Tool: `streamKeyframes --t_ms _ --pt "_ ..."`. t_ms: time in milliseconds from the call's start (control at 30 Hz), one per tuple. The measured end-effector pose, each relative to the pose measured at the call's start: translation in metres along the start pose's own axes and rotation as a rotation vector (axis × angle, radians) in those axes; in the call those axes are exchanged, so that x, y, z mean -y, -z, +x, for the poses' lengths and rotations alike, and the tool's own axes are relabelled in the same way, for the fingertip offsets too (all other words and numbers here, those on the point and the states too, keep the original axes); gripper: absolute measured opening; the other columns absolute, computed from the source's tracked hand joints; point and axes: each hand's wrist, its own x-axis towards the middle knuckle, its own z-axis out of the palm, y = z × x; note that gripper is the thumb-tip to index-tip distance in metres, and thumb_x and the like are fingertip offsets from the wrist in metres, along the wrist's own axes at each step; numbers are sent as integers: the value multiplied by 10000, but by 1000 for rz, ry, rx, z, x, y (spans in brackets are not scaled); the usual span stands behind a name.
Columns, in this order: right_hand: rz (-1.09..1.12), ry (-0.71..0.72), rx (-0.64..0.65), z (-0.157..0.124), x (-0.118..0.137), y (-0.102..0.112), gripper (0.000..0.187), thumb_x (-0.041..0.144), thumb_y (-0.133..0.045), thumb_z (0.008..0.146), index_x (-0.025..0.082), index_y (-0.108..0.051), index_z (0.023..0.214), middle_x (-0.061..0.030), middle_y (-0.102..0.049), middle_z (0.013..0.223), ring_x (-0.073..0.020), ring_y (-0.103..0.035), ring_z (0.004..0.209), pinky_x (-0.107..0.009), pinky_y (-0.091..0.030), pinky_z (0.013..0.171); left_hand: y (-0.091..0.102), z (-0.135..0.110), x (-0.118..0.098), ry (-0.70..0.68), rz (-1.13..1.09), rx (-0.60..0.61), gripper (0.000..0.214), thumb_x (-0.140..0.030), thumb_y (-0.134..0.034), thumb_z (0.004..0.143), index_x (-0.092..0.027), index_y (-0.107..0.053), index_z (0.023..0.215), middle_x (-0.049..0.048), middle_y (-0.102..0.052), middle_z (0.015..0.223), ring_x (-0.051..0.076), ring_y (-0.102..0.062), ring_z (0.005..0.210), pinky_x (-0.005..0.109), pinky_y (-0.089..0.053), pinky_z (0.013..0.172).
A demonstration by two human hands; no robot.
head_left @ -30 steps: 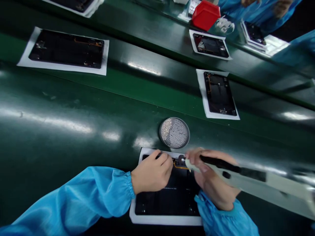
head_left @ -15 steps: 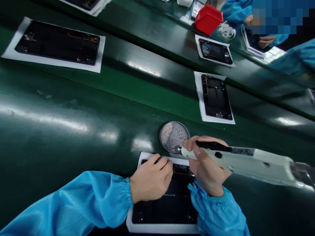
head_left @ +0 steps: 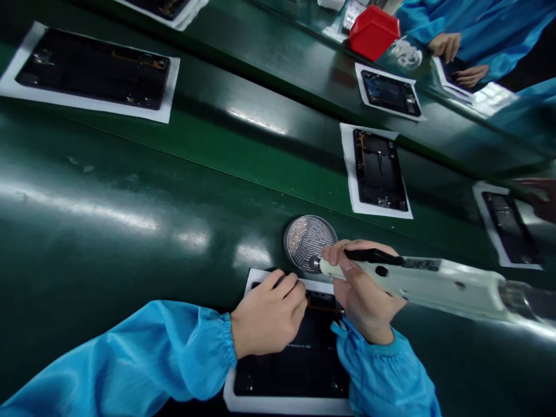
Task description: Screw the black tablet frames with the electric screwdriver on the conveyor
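My right hand (head_left: 367,295) is wrapped round a pale electric screwdriver (head_left: 438,284) with a black lever. The driver lies nearly level, its metal nose by the near rim of a round dish (head_left: 313,231). Small shiny screws are heaped in the dish's left part; its floor looks dimpled. In front of me, an opened black tablet (head_left: 291,370) lies on a white sheet (head_left: 286,404). My left hand (head_left: 271,313) rests over the tablet's upper left part with fingers curled together. Whatever is under those fingertips is hidden.
More opened tablets lie on white sheets across the green bench (head_left: 195,191): one far left (head_left: 95,69), one beyond the dish (head_left: 381,171), one at right (head_left: 512,229). A red bin (head_left: 374,32) stands at the back. Across the bench, a co-worker's hands (head_left: 471,75) handle another tablet.
The view has shifted slightly, bringing the tablet at far right into sight. My hands and the screwdriver keep almost the same place.
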Motion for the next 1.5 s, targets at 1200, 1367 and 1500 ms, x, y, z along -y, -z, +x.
streamKeyframes --t_ms 1200,1367,1500 --pt "-51 -46 155 -44 16 17 242 103 -657 813 253 -679 1002 -4 -626 755 -188 -601 682 -390 -513 618 -2 2 0 40 -43 -128 227 -161 -508 962 -51 -701 913 181 -667 1056 303 -621 1033 447 -514 913" --pt "-71 -38 204 -46 12 17 219 62 -633 828 231 -656 966 -9 -633 770 -188 -619 704 -407 -534 654 -1 1 1 54 -62 -119 235 -171 -499 959 -53 -701 933 178 -652 1039 305 -602 1049 455 -505 944" --pt "-82 -28 224 -51 1 22 187 104 -638 850 238 -646 979 -24 -663 837 -200 -659 797 -408 -550 714 -2 -1 3 79 -103 -96 240 -181 -485 952 -64 -694 950 177 -624 1061 313 -571 1087 453 -506 941"
